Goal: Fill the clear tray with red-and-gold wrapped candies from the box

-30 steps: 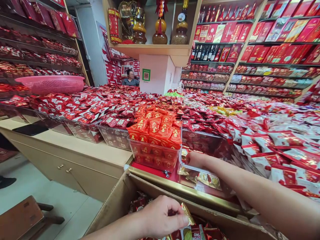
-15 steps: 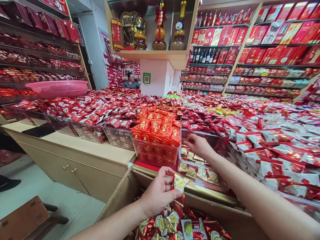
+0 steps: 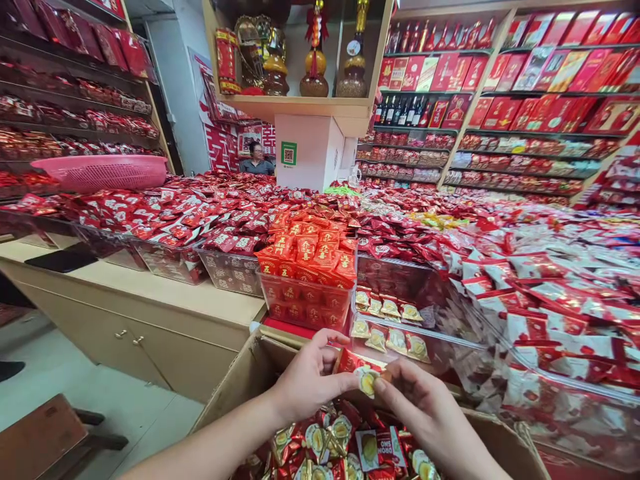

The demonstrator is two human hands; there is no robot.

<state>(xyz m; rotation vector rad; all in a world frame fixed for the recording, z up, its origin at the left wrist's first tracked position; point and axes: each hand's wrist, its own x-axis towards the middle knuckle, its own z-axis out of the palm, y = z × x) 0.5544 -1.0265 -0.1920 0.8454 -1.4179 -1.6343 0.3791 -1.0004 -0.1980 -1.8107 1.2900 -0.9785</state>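
A small red, white and gold candy packet (image 3: 367,380) with a yellow fruit picture is pinched between both hands above an open cardboard box. My left hand (image 3: 310,377) grips its left end, thumb in front. My right hand (image 3: 425,403) holds its right end between thumb and fingers. Below, the cardboard box (image 3: 500,437) contains many matching packets (image 3: 343,430). Just beyond the hands stands a clear plastic bin (image 3: 400,267) with a few rows of such packets (image 3: 395,340) at its front. To its left is a bin heaped with orange-red packets (image 3: 313,267).
More clear bins of wrapped sweets (image 3: 555,293) spread right and left along the counter (image 3: 220,313). A pink basket (image 3: 100,173) rests on the left heap. A person (image 3: 257,160) is at the back. A wooden stool (image 3: 40,437) stands on the floor at lower left.
My right hand has come back from the clear bin to the packet held by my left hand. Both hands now hold it, and the packet is turned more sideways.
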